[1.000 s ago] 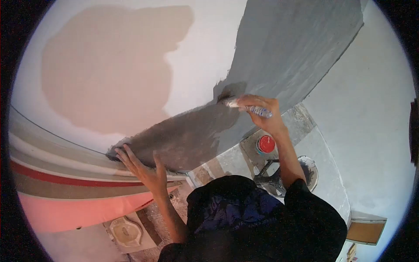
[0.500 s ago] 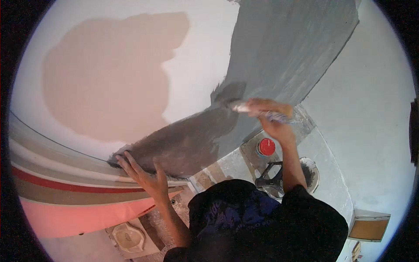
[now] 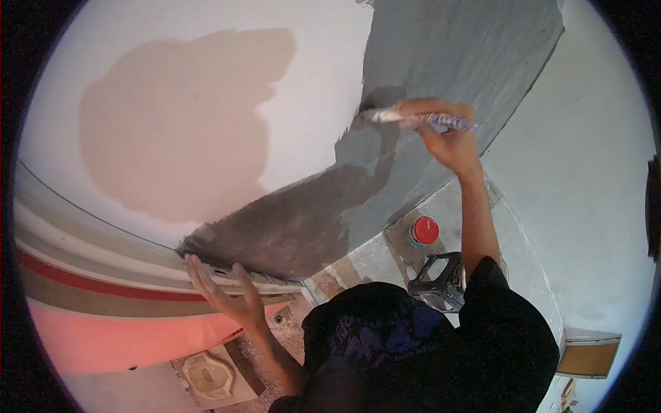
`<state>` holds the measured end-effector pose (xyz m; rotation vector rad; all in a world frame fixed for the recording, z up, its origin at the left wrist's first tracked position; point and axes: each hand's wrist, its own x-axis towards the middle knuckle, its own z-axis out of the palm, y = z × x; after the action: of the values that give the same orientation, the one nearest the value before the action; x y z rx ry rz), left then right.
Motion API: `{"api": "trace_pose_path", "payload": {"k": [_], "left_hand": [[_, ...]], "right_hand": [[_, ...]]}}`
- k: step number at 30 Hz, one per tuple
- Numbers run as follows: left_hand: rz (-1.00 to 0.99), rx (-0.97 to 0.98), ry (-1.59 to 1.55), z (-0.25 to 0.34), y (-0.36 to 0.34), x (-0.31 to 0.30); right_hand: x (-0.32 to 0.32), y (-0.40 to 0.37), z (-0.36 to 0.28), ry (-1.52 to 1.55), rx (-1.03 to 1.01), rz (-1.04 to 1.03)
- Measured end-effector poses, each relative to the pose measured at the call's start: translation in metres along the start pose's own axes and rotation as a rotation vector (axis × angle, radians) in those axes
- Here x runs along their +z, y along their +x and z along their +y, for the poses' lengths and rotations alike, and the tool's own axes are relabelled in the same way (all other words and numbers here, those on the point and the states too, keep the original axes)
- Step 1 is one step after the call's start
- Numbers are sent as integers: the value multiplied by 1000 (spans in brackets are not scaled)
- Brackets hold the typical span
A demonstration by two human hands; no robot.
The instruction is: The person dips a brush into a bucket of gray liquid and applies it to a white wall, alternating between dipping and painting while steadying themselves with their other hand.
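My right hand [image 3: 441,127] is closed around the handle of a paintbrush [image 3: 382,115]. The brush tip touches the wall at the edge where dark grey paint [image 3: 454,62] meets the white surface [image 3: 320,89]. My left hand [image 3: 231,292] has its fingers stretched out against the pale door frame [image 3: 103,251], just below the lower left corner of the grey patch. Nothing shows in that hand. Shadows of my head and arm fall across the white and the grey.
On the floor below stand a can with a red lid [image 3: 425,230] and a black plastic stool [image 3: 441,279]. A pink door [image 3: 110,341] is at the lower left, near a cream basin [image 3: 208,376]. A brown-fronted box [image 3: 589,359] is at the lower right.
My right hand and the brush have moved up along the border of the grey paint. The fingers of my left hand have shifted slightly down the frame.
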<state>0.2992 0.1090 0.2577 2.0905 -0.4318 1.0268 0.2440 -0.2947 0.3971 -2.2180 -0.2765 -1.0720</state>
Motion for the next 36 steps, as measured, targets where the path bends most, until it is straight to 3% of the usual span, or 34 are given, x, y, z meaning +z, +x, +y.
{"api": "trace_pose_path", "payload": {"k": [4,7,10,13,21,25,30,36], "left_hand": [[11,-18,82,7,1,-19],[55,-26,158,3,2,-26],[38,-34,160,1,7,-29],[-23,-24,149,-7,5,-28],[-42,-56,123,-5,4,-29],[-43,-60,116,-4,5,-28],[-53,-57,133,-4,6,-27],[-48,-63,125,-6,5,-26]], "right_hand": [[-10,-1,-19,-81,-84,79],[6,-39,-5,110,52,108],[30,-65,6,191,176,-33],[44,-64,24,2,234,-186],[0,9,-12,66,-2,93],[-6,1,-27,-9,-144,216],[31,-57,-20,161,102,-22],[51,-49,6,-117,178,-286]]}}
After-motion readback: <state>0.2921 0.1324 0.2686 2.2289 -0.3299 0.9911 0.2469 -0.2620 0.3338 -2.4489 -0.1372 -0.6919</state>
